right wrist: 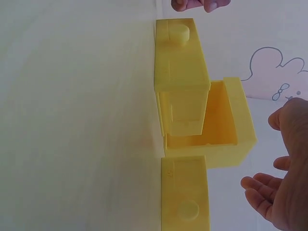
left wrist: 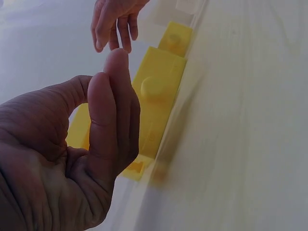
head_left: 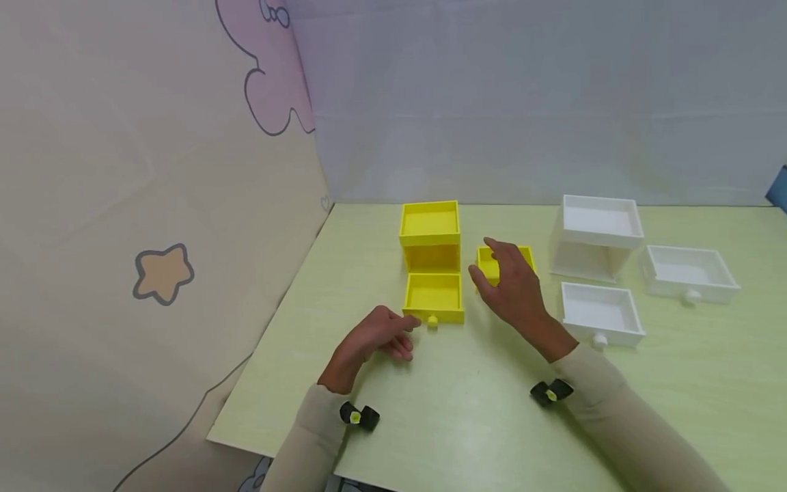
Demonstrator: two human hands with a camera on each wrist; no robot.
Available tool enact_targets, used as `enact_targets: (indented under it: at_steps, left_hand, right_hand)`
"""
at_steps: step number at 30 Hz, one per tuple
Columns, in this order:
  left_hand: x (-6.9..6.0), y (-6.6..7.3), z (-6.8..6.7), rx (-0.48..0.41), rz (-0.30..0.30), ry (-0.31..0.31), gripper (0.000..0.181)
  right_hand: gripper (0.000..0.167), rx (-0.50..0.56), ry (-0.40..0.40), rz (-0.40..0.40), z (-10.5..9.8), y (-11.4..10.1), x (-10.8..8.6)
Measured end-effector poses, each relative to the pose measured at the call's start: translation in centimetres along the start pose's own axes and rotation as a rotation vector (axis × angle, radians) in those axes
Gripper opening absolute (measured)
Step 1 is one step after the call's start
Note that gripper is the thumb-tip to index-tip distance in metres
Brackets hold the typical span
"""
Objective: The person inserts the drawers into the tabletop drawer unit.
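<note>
A yellow cabinet (head_left: 430, 240) stands on the table with a yellow drawer (head_left: 449, 317) at its lower opening. That drawer has a round knob (head_left: 432, 321) on its front; how far its rear end sits inside I cannot tell. My left hand (head_left: 376, 333) is beside the drawer's front left corner, fingers loosely bent, with nothing held. Over a second yellow drawer (head_left: 529, 260), to the right of the cabinet, hovers my right hand (head_left: 512, 290). Its thumb and fingers are apart, and it partly hides this drawer. In the right wrist view the second drawer (right wrist: 185, 180) shows its knobbed front.
On the right stands a white cabinet (head_left: 602, 239) with an open front. One white drawer (head_left: 605, 337) lies before it, another (head_left: 713, 294) to its right. A pale curtain (head_left: 492, 102) hangs behind the table (head_left: 467, 410), and a patterned wall covering (head_left: 92, 205) is at the left.
</note>
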State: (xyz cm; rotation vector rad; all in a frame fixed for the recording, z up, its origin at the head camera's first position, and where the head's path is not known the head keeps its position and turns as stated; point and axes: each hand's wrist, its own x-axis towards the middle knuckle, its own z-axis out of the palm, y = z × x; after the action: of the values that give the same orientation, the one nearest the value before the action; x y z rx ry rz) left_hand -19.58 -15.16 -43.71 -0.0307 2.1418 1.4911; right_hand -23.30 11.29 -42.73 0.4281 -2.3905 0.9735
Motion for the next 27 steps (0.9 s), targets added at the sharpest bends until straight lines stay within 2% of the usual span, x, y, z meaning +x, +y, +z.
enact_targets:
  at_steps: [4, 9, 15, 20, 27]
  left_hand:
    - [0.1, -0.1, 0.3, -0.032, 0.007, -0.042, 0.038]
    - [0.3, -0.2, 0.9, -0.090, -0.016, -0.074, 0.033]
    - [0.5, -0.5, 1.0, -0.137, -0.012, -0.088, 0.029]
    - [0.7, -0.7, 1.1, -0.177, -0.015, -0.124, 0.032]
    - [0.8, -0.4, 1.1, -0.224, -0.007, -0.182, 0.036]
  right_hand:
    - [0.053, -0.003, -0.018, 0.025, 0.5, -0.3, 0.1]
    - [0.056, -0.009, -0.053, 0.066, 0.8, -0.7, 0.5]
    - [0.056, 0.015, -0.047, 0.061, 1.4, -0.8, 0.6]
    - [0.056, 0.032, -0.038, 0.052, 1.8, -0.7, 0.7]
    - [0.057, 0.042, -0.053, 0.075, 2.1, -0.5, 1.2]
